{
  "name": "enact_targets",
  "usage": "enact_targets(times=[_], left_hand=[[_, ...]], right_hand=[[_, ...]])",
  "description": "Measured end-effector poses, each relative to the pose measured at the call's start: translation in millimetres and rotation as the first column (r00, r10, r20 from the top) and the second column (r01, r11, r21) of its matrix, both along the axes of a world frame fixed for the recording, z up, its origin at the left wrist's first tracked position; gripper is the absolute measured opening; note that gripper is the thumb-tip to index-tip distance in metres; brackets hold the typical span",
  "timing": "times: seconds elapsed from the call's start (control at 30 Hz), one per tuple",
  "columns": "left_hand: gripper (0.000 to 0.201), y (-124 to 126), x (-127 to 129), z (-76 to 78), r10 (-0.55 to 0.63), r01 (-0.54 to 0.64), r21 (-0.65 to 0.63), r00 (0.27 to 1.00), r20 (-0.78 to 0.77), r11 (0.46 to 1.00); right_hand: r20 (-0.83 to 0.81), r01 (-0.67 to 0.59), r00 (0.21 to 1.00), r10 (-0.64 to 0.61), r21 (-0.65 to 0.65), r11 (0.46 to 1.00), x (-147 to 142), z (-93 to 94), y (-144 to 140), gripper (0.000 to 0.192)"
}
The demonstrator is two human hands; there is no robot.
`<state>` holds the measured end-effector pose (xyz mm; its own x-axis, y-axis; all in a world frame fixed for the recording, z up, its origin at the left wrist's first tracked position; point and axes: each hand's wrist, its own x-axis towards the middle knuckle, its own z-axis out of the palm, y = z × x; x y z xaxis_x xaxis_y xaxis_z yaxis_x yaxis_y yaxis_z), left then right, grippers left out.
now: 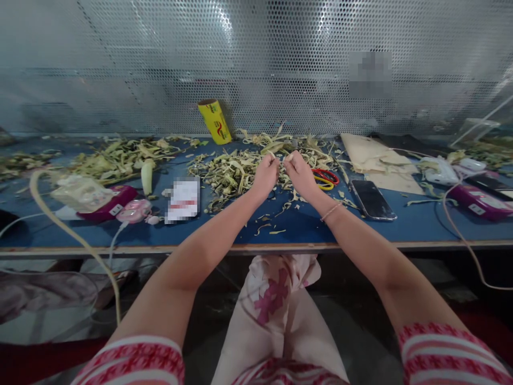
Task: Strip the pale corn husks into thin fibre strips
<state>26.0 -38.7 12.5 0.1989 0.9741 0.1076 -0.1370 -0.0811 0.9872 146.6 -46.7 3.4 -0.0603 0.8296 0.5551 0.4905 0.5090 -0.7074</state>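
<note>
Over the middle of the blue table, my left hand [266,174] and my right hand [300,171] are close together, a narrow gap between them. Both are closed, thumbs and fingers pinching pale bits of dried plant, mostly hidden by the fingers. Around and behind them spreads a heap of dried plant pieces [226,170], pale green and curled. Looped scissor-like handles, one red [329,175] and one yellow [326,186], lie just right of my right hand; the rest of that tool is hidden. Small scraps [276,232] are scattered nearer the table's front edge.
Left of the heap lie a white card [183,200] and a purple device [108,204]. A phone [372,200] and brown cardboard [372,152] are on the right. A yellow packet [216,122] stands near the perforated metal panel [272,59]. A cable [76,235] hangs over the front edge.
</note>
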Motion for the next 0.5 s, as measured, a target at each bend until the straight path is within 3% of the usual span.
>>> enact_targets(times=[0.1,0.3,0.5], left_hand=[[0.027,0.2,-0.9,-0.6,0.069,-0.071,0.059,0.997,0.036,0.996],[0.028,8.5,-8.8,-2.0,-0.017,0.024,0.127,0.998,-0.059,0.992],[0.006,13.0,-13.8,-0.7,-0.120,0.129,0.109,0.990,-0.080,0.986]], right_hand=[[-0.042,-0.061,0.997,0.060,-0.034,0.998,0.3,-3.2,3.5,0.011],[-0.196,-0.108,0.977,0.089,-0.088,0.990,9.2,-5.8,12.1,0.019],[-0.380,-0.167,0.921,0.087,-0.182,0.969,19.9,-3.0,16.2,0.025]])
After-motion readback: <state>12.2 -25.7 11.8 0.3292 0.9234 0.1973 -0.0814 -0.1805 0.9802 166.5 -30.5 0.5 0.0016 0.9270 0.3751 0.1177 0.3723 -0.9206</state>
